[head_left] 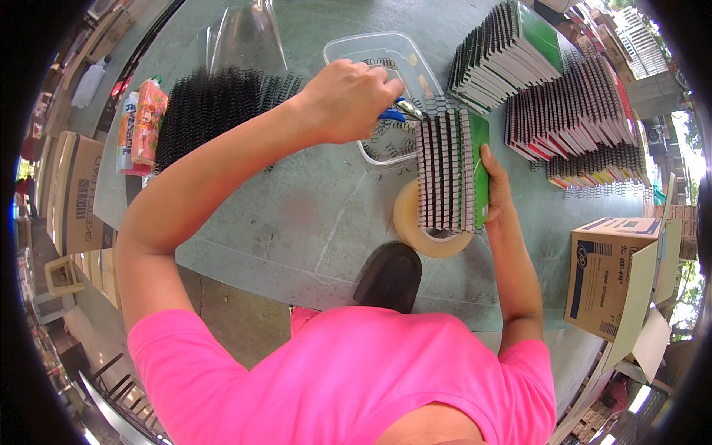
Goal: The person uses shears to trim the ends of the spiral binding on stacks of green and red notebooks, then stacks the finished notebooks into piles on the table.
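Note:
My left hand [350, 100] is closed around pliers with blue handles [393, 115]. Their metal jaws meet the top end of a stack of spiral notebooks [445, 170], at the coil ends. My right hand [497, 185] grips that stack from its right side, thumb on the green cover, with the wire-bound edges facing up. Beneath the stack's lower end lies a wide roll of tape [408, 219], partly hidden. A clear plastic tub [331, 49] with loose coil pieces sits behind the pliers.
Black spiral coils [215, 111] are heaped at the left, beside small colourful packs [150, 119]. Stacks of green-covered notebooks [504, 59] and red-edged notebooks [575, 111] stand at the back right. An open cardboard box [604, 274] is at the right; a dark rounded object [393, 278] lies near me.

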The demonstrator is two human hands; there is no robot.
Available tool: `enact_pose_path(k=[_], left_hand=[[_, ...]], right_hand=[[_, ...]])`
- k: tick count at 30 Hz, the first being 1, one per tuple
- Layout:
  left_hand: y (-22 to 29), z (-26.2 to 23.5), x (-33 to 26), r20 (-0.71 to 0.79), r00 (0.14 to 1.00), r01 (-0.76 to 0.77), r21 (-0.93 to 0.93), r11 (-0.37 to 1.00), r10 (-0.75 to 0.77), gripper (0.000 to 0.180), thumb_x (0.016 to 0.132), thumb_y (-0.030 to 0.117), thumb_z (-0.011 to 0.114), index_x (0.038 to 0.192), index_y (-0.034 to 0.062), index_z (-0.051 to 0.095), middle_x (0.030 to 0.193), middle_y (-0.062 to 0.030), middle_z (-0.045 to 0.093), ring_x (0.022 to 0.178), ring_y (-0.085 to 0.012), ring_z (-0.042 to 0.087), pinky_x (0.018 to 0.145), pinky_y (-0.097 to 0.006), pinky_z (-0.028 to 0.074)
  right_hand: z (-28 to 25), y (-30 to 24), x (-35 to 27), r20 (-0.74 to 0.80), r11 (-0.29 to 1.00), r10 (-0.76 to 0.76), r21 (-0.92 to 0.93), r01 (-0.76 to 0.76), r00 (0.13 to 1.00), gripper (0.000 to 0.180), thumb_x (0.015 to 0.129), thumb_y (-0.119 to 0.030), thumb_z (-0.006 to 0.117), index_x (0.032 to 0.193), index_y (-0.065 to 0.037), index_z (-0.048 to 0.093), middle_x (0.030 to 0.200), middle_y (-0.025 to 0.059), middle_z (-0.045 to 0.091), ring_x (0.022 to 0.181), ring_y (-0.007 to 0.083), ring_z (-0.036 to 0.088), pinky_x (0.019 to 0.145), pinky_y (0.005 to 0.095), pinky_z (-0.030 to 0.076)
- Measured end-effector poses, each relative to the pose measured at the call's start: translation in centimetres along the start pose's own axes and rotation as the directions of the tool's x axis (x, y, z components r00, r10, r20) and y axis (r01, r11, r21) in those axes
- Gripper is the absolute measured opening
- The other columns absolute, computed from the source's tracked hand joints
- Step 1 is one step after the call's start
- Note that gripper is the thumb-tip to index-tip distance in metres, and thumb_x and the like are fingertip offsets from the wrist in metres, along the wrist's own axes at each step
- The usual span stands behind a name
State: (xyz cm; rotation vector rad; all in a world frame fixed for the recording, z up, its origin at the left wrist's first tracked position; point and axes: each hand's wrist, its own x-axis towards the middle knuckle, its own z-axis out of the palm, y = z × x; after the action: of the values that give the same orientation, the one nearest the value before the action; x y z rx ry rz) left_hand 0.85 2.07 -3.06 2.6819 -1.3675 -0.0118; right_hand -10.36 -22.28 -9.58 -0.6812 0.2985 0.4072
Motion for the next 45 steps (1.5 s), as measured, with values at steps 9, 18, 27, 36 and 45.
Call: enact_pose_path(k=[9, 18, 27, 36, 45], left_hand=[[-0.6, -0.1, 0.1, -0.297, 0.946, -0.109, 0.085, 0.990, 0.130, 0.040, 0.063, 0.008, 0.062, 0.102, 0.0060, 0.052, 0.092, -0.0093, 0.054, 0.093, -0.0265, 0.051, 0.082, -0.038, 0.038], [0.2, -0.8, 0.3, 0.002, 1.000, 0.031, -0.067, 0.997, -0.031, 0.032, 0.063, 0.008, 0.060, 0.094, 0.0039, 0.054, 0.086, -0.0127, 0.055, 0.087, -0.0305, 0.054, 0.075, -0.040, 0.042], [-0.7, -0.1, -0.1, -0.322, 0.938, -0.129, 0.018, 0.992, 0.128, 0.040, 0.062, 0.007, 0.061, 0.101, 0.0047, 0.053, 0.092, -0.0107, 0.054, 0.094, -0.0279, 0.051, 0.081, -0.040, 0.038], [-0.3, -0.5, 0.1, -0.328, 0.938, -0.099, 0.066, 0.993, 0.116, 0.038, 0.063, 0.007, 0.062, 0.099, 0.0046, 0.052, 0.087, -0.0098, 0.055, 0.089, -0.0276, 0.053, 0.077, -0.039, 0.040], [-0.1, -0.6, -0.3, -0.151, 0.989, -0.018, -0.063, 0.998, 0.009, 0.028, 0.064, 0.006, 0.057, 0.091, 0.0010, 0.054, 0.085, -0.0133, 0.057, 0.085, -0.0300, 0.055, 0.074, -0.039, 0.044]], right_hand=[[-0.6, 0.0, 0.4, -0.003, 0.999, -0.007, 0.042, 0.007, 1.000, 0.049, 0.083, -0.036, 0.055, 0.114, 0.002, 0.048, 0.102, 0.0166, 0.060, 0.085, 0.0261, 0.062, 0.075, 0.0396, 0.053], [-0.2, 0.0, 0.1, 0.010, 0.999, 0.033, 0.020, -0.033, 0.999, 0.050, 0.080, -0.032, 0.061, 0.115, 0.001, 0.048, 0.103, 0.0143, 0.059, 0.088, 0.0231, 0.060, 0.080, 0.0356, 0.050], [0.2, -0.2, 0.3, 0.059, 0.999, 0.034, -0.023, -0.032, 0.998, 0.049, 0.081, -0.032, 0.060, 0.115, 0.001, 0.048, 0.104, 0.0144, 0.059, 0.089, 0.0231, 0.060, 0.079, 0.0356, 0.050], [0.2, 0.0, 0.1, 0.034, 1.000, 0.027, -0.001, -0.027, 0.999, 0.049, 0.080, -0.032, 0.060, 0.114, 0.001, 0.048, 0.104, 0.0134, 0.059, 0.089, 0.0225, 0.060, 0.081, 0.0357, 0.049], [0.6, 0.1, 0.3, -0.044, 0.997, 0.014, -0.076, -0.017, 0.999, 0.047, 0.082, -0.032, 0.057, 0.114, 0.002, 0.048, 0.103, 0.0149, 0.060, 0.086, 0.0238, 0.061, 0.077, 0.0378, 0.051]])
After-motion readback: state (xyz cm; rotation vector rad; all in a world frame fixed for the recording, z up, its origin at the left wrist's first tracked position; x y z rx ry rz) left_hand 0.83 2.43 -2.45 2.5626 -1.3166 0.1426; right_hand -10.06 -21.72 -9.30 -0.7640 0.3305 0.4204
